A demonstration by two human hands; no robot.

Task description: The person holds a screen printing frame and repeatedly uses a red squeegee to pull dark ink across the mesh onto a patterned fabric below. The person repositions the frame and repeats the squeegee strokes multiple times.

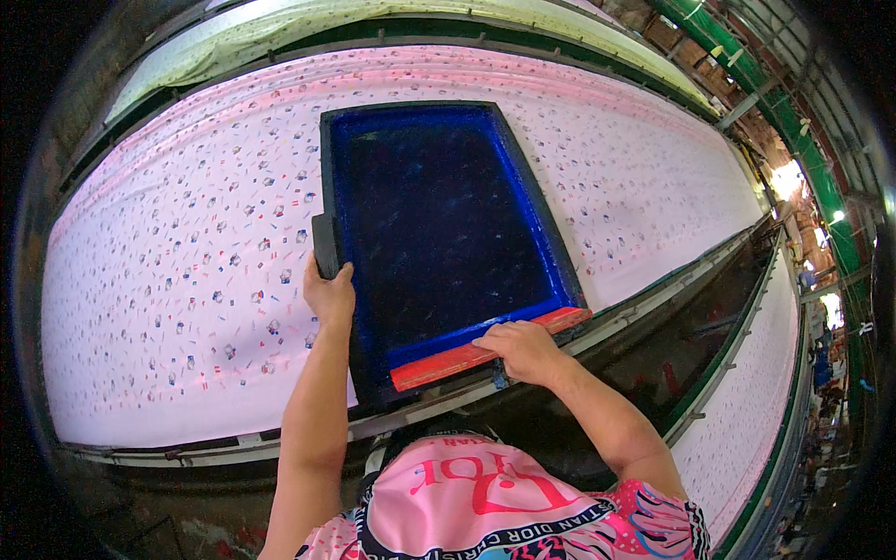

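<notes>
A large screen-printing frame (553, 224) with a dark border and blue inner edges lies on white and pink printed fabric (168, 271). Its mesh (443, 219) looks nearly black, with blue ink along the rim. My left hand (329, 297) is closed round the dark handle (324, 245) on the frame's left side. Across the near end of the frame lies a long red squeegee (434, 367). My right hand (525, 351) is closed over it right of its middle, with part of the fingers hidden behind the bar.
The fabric covers a long table whose metal rail (252, 446) runs along the near edge. A second table with printed fabric (742, 420) stands to the right, across a dark aisle (672, 373). Yellowish cloth (308, 33) lies beyond the far edge. Green beams (803, 140) rise at right.
</notes>
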